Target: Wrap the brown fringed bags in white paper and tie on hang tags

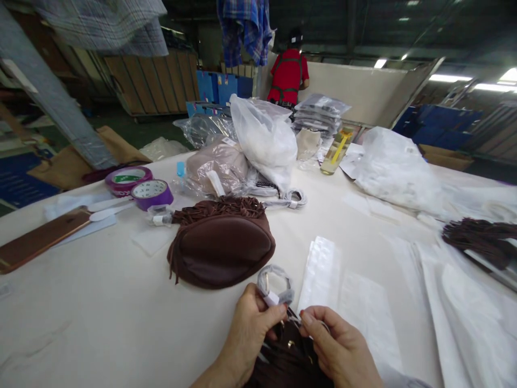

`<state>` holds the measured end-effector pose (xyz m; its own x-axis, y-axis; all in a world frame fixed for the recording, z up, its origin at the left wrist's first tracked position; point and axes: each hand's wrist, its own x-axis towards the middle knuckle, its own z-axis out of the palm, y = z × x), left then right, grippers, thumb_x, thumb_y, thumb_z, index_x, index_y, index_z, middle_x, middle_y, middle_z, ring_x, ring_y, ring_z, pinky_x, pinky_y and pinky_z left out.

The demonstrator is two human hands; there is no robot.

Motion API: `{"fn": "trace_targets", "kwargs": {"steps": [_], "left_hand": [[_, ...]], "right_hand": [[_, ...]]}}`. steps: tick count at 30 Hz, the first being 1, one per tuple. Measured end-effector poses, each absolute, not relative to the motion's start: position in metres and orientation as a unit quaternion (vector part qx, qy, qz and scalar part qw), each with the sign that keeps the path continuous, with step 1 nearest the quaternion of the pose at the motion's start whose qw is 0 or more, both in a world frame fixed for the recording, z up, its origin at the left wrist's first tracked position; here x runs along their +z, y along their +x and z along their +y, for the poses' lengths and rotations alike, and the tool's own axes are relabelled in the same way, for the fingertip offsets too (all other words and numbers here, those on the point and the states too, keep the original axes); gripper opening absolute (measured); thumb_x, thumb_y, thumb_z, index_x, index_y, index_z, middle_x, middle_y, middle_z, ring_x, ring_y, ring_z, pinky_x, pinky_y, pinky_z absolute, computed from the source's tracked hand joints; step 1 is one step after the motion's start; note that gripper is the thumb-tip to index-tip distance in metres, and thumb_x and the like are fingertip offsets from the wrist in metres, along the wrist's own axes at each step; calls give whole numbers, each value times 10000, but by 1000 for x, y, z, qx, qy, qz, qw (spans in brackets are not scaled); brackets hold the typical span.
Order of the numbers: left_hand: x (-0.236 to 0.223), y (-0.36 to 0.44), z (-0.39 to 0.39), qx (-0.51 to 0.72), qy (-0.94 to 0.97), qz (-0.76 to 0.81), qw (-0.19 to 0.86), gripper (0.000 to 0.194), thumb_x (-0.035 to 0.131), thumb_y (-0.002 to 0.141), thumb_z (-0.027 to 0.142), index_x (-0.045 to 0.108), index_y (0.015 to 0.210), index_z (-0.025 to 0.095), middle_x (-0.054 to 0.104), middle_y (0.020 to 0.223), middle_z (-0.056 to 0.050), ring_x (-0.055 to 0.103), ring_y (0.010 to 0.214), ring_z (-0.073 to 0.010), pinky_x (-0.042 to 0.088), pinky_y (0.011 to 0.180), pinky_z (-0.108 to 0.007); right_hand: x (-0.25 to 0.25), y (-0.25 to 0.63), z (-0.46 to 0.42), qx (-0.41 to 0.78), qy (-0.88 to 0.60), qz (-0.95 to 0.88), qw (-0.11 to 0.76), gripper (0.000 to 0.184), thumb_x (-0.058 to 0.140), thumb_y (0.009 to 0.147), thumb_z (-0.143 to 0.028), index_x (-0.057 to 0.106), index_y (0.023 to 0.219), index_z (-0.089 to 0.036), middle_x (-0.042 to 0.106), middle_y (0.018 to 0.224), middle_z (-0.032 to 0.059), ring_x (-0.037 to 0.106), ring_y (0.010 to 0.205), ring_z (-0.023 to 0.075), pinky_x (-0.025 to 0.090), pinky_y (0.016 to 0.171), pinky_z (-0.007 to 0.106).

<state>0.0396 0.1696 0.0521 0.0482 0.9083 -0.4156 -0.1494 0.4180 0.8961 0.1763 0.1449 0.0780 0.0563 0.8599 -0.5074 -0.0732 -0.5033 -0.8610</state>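
At the bottom centre lies a dark brown fringed bag (293, 355) with small gold-coloured metal fittings. My left hand (252, 323) is closed at its top, thumb over the base of a plastic-wrapped ring-shaped handle (277, 283) that stands up above the fingers. Just to the right, my right hand (337, 342) pinches a thin strap or cord at the bag's top edge; the fingertips partly hide it. Beyond my hands a second brown bag (224, 250) rests on its side, its smooth oval base facing me and its fringe at the back.
Purple tape rolls (152, 195) lie at the left beside a brown-covered long object (44, 237). Plastic-wrapped goods (220, 167), a white plastic bag (264, 137) and a yellowish bottle (337, 151) stand behind. White plastic sheets (321, 269) lie right of centre. A person in red (288, 75) stands further back.
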Motion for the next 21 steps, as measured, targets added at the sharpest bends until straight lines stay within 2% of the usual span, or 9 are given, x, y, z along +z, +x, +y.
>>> {"fn": "trace_targets", "kwargs": {"steps": [7,9,13,15,18,21], "left_hand": [[53,41,169,422,344,551,632,371,662,645,334,471,894,138,588,659,-1,526,519,-118,367,379,-171],[56,41,169,419,346,550,634,357,655,652,312,468,899,136,586,659,3,525,527,-113,372,391,-167],[55,42,171,398,351,556,640,353,631,663,279,451,928,132,612,708,-24,566,587,-137,393,417,-172],[51,43,169,395,371,573,615,399,596,695,270,416,1021,125,628,778,-52,586,607,-156,419,429,-198],[48,41,163,420,483,616,460,532,543,767,259,316,1232,137,618,960,-105,617,717,-194,503,585,-299],[52,38,158,437,658,577,209,475,533,825,286,387,1268,197,549,1119,-127,570,948,-245,481,785,-380]], "right_hand": [[80,178,146,579,-651,-360,335,324,656,618,-473,571,650,-163,316,420,-96,180,389,42,97,396,206],[81,179,147,558,-658,-382,331,287,636,625,-444,573,636,-164,343,428,-86,214,399,49,141,402,205],[81,179,149,488,-685,-429,331,266,589,644,-436,585,620,-171,486,501,-35,378,471,91,269,443,205],[82,179,150,466,-692,-440,332,272,568,661,-451,590,624,-182,514,524,-26,415,492,107,299,450,208],[83,180,149,457,-690,-452,331,276,581,664,-462,599,632,-189,492,504,-35,408,480,108,303,440,209],[83,181,145,455,-688,-439,355,290,606,659,-477,607,649,-187,488,497,-37,405,472,106,312,446,212]]}}
